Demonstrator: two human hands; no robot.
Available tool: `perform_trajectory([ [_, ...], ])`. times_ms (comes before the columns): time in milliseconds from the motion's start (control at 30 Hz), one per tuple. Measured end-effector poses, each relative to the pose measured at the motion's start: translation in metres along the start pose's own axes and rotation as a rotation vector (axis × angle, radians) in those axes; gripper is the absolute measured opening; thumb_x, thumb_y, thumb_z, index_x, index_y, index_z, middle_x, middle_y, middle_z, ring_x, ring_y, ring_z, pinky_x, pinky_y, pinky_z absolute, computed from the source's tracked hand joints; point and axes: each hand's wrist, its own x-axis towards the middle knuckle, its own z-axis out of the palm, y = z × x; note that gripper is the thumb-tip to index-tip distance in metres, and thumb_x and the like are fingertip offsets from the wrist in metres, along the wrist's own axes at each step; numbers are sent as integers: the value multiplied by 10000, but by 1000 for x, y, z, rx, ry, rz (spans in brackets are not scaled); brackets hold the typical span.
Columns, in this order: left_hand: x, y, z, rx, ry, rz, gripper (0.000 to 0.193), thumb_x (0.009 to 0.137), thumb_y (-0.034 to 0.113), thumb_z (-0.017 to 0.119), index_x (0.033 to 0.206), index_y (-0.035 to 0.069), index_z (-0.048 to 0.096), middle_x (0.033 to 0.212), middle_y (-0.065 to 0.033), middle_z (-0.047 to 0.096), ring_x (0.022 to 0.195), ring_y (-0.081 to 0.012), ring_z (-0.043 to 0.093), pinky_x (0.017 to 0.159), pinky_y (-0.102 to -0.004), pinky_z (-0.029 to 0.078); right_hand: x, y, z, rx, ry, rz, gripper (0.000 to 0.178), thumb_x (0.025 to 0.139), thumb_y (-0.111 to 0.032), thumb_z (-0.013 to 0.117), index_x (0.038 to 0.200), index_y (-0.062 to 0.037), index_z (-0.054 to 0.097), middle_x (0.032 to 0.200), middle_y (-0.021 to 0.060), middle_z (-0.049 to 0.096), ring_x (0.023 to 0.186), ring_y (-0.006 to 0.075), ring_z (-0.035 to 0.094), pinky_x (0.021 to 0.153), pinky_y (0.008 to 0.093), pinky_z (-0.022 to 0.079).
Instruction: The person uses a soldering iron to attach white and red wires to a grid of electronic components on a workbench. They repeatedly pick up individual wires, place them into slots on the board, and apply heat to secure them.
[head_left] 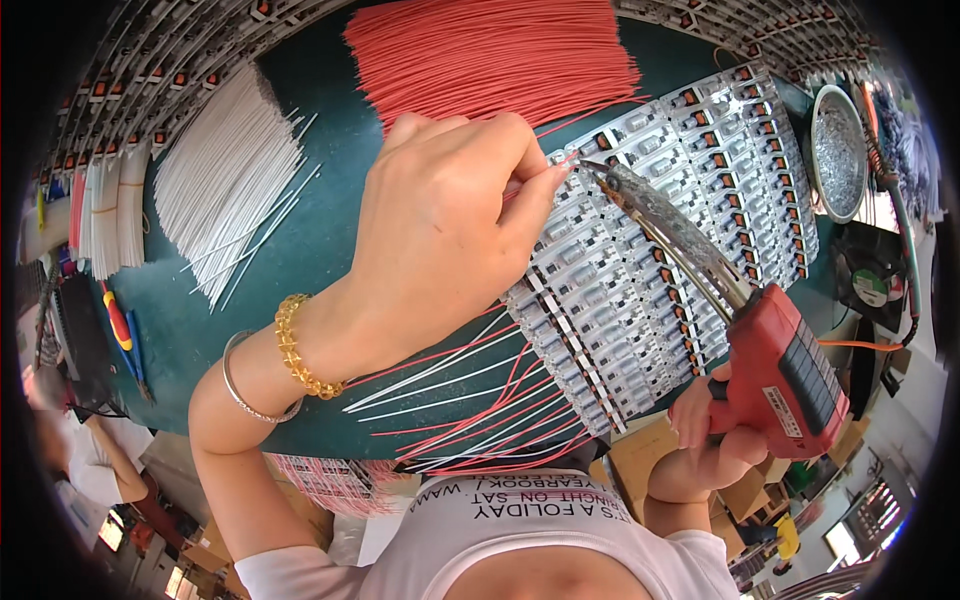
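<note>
Red wire in the left hand, gun in the right hand

In the head view, the left hand reaches over the green table, thumb and forefinger clamped together on the wire, whose short end shows at the panel's far left part. The right hand's fingers are wrapped around the gun's red and black handle, near and to the right. Its long grey barrel slants far and left, so the tip sits just beside the wire's end; whether the two touch, I cannot tell.

Silvery rows with black and orange parts make up the panel, right of centre. By its near left edge, loose wires, red and white, spread to the left. Far, beyond the left hand, lies a thick red bundle; a white bundle lies to the left, several strands apart from it. At the far right stand a bowl of silvery bits and, nearer, a black fan. Left on the table are tools with coloured handles. A yellow bracelet and a bangle circle the left wrist.
</note>
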Motion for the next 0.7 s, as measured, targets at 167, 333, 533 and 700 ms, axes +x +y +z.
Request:
perform_trajectory([
  [167, -1, -1, 3, 25, 32, 43, 159, 764, 91, 741, 692, 61, 603, 581, -10, 561, 498, -143, 448, 573, -294, 362, -5, 4, 3, 6, 78, 8, 846, 668, -659, 739, 1126, 14, 511, 554, -6, 445, 417, 99, 371, 407, 242, 254],
  [333, -1, 0, 2, 29, 35, 53, 163, 758, 91, 745, 690, 61, 600, 583, -11, 559, 503, -151, 456, 574, -297, 365, -1, 5, -1, -33, -35, -179, 840, 796, -664, 602, 1134, 90, 450, 480, -12, 437, 364, 99, 403, 377, 222, 329],
  [533, -1, -1, 3, 34, 31, 72, 164, 756, 90, 747, 689, 59, 600, 577, -14, 551, 510, -153, 466, 573, -297, 365, -3, 3, -1, -42, -24, -130, 962, 779, -693, 591, 1227, 137, 402, 468, -16, 431, 352, 90, 400, 367, 221, 326],
  [700, -2, -2, 5, 6, 82, 71, 129, 741, 79, 751, 718, 53, 627, 656, -31, 574, 575, -166, 501, 611, -293, 373, -5, -2, 5, -4, 24, -74, 992, 766, -702, 594, 1246, 142, 388, 470, -15, 439, 351, 89, 411, 368, 219, 334],
])
